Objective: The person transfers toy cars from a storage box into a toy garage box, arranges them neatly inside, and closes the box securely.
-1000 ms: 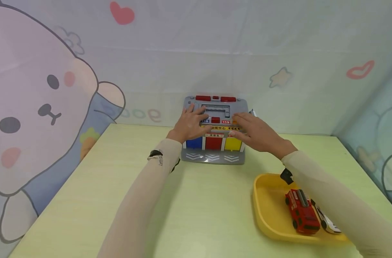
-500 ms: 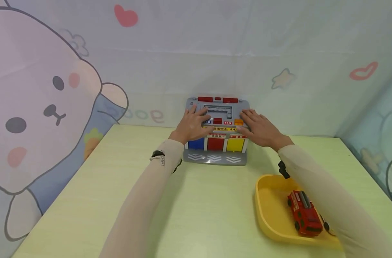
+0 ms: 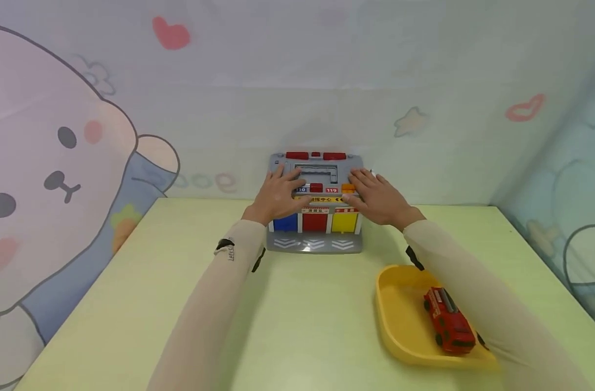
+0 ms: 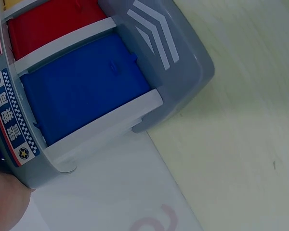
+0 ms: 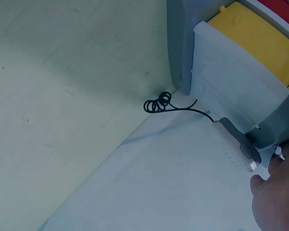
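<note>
The left arm (image 3: 204, 304) and right arm (image 3: 483, 304) reach forward and slant toward each other, in long pale sleeves (image 3: 192, 339) (small lettering marks the left cuff (image 3: 231, 253)). The left hand (image 3: 276, 196) shows its back, fingers spread and nearly straight, thumb stretched toward the right hand (image 3: 377, 197). That one shows its back too, fingers extended and closer together, thumb apart from them.

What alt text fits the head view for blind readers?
Left hand and right hand lie over the top of a grey toy garage with blue, red and yellow doors; a red truck sits in a yellow tray at lower right.
</note>
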### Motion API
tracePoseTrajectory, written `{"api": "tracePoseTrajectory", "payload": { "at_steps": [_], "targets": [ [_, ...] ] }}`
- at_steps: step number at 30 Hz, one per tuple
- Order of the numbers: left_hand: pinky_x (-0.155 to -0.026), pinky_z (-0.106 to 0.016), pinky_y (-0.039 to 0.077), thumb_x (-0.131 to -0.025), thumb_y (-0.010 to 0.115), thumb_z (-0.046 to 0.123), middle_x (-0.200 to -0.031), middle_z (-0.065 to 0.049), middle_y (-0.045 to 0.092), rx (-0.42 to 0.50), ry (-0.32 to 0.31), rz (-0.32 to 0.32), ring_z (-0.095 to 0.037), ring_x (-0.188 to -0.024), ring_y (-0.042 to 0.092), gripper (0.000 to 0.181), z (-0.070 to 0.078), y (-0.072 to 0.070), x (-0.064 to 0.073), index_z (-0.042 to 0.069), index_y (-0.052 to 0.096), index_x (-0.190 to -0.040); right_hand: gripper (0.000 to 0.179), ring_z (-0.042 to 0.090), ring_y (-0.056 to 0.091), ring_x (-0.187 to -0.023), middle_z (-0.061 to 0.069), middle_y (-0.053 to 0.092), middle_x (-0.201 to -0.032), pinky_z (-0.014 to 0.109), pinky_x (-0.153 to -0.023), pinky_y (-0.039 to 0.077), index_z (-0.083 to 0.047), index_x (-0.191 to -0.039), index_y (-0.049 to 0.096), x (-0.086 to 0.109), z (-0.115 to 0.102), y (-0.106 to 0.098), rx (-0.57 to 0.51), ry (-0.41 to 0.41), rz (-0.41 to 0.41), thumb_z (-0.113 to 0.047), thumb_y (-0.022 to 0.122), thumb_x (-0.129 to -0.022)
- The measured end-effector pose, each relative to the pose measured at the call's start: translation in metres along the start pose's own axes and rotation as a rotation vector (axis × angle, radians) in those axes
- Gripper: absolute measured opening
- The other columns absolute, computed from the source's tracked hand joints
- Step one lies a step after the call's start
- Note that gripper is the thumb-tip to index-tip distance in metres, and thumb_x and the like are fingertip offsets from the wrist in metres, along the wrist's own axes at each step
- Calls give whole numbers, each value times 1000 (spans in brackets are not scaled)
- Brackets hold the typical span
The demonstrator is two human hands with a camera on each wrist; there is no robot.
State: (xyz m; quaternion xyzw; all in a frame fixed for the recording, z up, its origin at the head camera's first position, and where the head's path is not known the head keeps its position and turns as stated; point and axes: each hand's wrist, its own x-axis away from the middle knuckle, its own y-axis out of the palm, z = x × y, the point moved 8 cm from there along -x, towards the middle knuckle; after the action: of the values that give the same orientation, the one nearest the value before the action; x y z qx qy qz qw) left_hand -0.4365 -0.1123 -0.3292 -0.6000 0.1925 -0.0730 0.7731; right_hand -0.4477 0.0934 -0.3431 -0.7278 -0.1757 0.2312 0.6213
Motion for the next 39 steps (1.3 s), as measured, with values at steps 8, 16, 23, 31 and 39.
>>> {"api": "tracePoseTrajectory", "payload": {
  "at_steps": [8, 16, 23, 31, 39],
  "targets": [
    [-124, -59, 6, -98, 50, 53, -163, -6, 33, 25, 27, 33, -39, -156, 9, 59, -9, 0, 9, 20, 53, -147, 75, 33, 10, -157, 12, 15, -169, 54, -126, 7, -6, -160, 19, -5, -10, 4, 12, -1, 3, -55, 32, -105],
    [-122, -64, 8, -95, 57, 50, -160, -9, 39, 95, 77, 74, -43, -154, 12, 58, -9, -3, 10, 24, 53, -147, 78, 33, 6, -157, 11, 11, -169, 56, -125, 7, -7, -161, 15, -8, -7, 8, 15, -2, -7, -59, 28, -104],
    [-121, -68, 6, -97, 57, 45, -160, -10, 39, 121, 104, 42, -48, -153, 10, 55, -7, -6, 12, 25, 51, -148, 79, 33, 6, -157, 11, 10, -169, 56, -125, 9, -7, -161, 15, -10, -6, 11, 20, 11, 1, -59, 28, -103],
    [-120, -68, 5, -101, 55, 37, -160, -10, 38, 116, 116, 52, -48, -153, 9, 47, -9, -8, 11, 25, 54, -146, 78, 33, 7, -157, 11, 12, -169, 56, -125, 11, -6, -160, 16, -14, -8, 8, 8, 6, 17, -57, 30, -104],
    [-120, -68, 6, -103, 51, 34, -160, -10, 39, 80, 123, 67, -48, -153, 11, 43, -9, -7, 11, 27, 55, -145, 77, 35, 9, -156, 14, 14, -168, 57, -125, 12, -5, -160, 18, -15, -9, 8, 15, -7, 19, -56, 31, -104]
  ]
}}
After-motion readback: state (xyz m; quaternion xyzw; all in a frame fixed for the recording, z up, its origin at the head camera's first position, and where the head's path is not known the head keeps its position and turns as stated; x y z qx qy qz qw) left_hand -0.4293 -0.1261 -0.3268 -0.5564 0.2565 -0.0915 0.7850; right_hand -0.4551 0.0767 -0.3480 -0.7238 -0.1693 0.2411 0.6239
